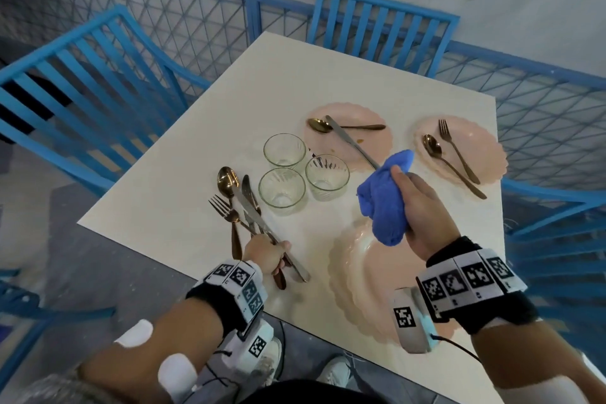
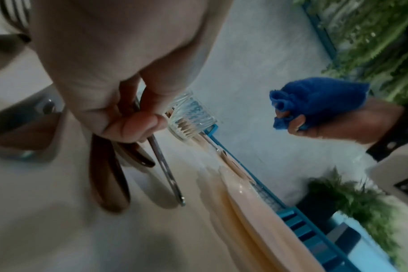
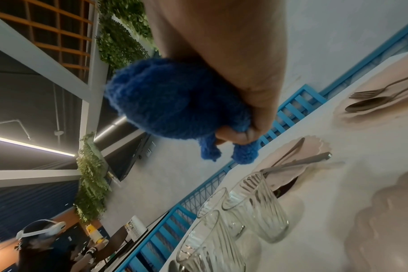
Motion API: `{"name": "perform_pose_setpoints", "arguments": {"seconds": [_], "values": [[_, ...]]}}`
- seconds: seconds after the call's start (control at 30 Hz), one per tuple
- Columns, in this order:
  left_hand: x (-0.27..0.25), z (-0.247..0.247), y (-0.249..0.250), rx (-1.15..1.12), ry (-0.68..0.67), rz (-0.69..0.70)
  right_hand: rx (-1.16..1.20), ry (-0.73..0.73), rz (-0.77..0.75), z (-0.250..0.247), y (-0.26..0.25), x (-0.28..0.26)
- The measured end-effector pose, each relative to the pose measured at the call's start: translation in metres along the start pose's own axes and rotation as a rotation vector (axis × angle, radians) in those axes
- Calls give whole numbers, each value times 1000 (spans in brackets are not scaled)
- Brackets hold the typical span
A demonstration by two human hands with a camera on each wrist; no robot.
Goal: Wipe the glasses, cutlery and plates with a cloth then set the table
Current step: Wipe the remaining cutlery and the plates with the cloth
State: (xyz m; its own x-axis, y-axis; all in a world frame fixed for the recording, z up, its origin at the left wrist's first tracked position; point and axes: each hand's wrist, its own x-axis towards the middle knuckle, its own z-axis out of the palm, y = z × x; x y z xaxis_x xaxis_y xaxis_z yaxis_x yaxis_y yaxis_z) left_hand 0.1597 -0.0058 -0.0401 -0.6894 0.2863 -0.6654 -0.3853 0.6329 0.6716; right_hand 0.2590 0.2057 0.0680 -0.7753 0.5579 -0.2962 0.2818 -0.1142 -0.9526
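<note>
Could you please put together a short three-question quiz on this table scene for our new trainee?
1. True or false: the right hand holds a blue cloth.
2. How many glasses stand on the table?
3. What does the left hand grip? A) a glass B) a bundle of cutlery C) a plate

Key:
1. True.
2. Three, grouped near the middle.
3. B; spoon, fork and knives fan out from the fist.
</note>
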Motion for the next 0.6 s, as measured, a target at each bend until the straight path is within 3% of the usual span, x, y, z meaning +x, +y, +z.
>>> {"name": "perform_pose_setpoints", "arguments": {"seconds": [0.17, 0.6], "values": [[3, 6, 15, 87, 75, -71, 9, 8, 19, -4, 4, -7], [3, -1, 24, 512, -7, -79, 73, -16, 37, -28, 11, -4]]}}
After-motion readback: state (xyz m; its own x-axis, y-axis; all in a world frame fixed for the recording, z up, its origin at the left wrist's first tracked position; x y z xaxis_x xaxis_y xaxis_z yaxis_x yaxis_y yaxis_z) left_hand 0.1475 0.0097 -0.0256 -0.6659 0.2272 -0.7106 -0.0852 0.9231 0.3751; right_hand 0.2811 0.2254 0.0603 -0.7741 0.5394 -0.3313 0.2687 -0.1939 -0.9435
